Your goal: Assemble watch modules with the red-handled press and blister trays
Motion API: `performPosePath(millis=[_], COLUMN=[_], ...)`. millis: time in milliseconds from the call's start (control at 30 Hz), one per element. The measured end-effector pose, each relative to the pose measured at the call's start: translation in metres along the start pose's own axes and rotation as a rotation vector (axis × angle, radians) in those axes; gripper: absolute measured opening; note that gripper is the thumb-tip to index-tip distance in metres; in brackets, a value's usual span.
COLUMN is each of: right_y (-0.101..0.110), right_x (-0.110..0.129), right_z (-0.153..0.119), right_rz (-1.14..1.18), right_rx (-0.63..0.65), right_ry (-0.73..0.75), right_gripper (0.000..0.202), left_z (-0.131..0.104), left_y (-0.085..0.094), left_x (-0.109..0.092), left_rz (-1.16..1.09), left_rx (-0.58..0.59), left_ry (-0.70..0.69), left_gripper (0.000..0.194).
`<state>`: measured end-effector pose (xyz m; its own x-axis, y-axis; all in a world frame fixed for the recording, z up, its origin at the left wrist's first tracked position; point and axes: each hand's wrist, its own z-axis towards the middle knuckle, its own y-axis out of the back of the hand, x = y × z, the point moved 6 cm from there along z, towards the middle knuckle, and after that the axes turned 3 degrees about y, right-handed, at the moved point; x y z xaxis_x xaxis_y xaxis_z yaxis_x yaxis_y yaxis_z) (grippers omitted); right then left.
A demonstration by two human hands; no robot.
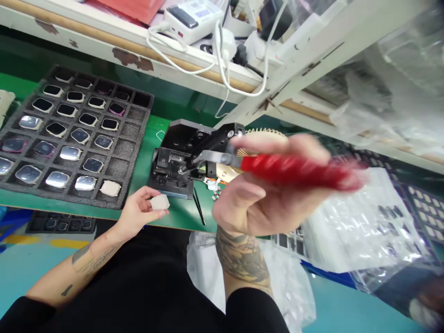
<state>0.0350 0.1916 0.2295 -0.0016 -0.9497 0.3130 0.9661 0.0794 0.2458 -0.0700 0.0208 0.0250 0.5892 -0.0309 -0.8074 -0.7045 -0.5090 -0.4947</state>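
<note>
Bright scene; right hand (pixel 274 208) motion-blurred (red handle (pixel 294 173) too); glare on screens (pixel 57 179).

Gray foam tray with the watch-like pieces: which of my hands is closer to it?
Left. Your left hand is right by the tray's front right corner; your right hand is well to the right, at the red handle, past the black press.

Glossy red handle (pixel 291 170), rough grey tray (pixel 116 167), black metal press (pixel 178 159)
</note>
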Motion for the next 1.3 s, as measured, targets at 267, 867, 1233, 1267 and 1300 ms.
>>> performPosePath(millis=[267, 867, 1233, 1267, 1300], right_y=[-0.001, -0.004, 0.037, 0.036, 0.034], right_x=[0.003, -0.008, -0.013, -0.011, -0.009], right_z=[-0.133, -0.186, -0.189, -0.187, -0.185], right_rz=[0.057, 0.05, -0.033, -0.022, -0.006], right_rx=[0.256, 0.528, 0.474, 0.468, 0.462], right_ry=[-0.298, -0.524, -0.479, -0.473, -0.463], right_gripper=[0.032, 0.048, 0.048, 0.048, 0.049], left_z=[-0.03, 0.007, 0.049, 0.043, 0.037], left_y=[0.008, -0.03, -0.049, -0.047, -0.046], left_x=[-0.028, -0.034, -0.033, -0.033, -0.035], left_rz=[0.698, 1.566, 1.712, 1.673, 1.607], left_rx=[-0.041, -0.189, 0.042, 0.058, 0.061], left_ry=[-0.428, -0.652, -0.424, -0.442, -0.464], left_gripper=[0.03, 0.04, 0.039, 0.044, 0.048])
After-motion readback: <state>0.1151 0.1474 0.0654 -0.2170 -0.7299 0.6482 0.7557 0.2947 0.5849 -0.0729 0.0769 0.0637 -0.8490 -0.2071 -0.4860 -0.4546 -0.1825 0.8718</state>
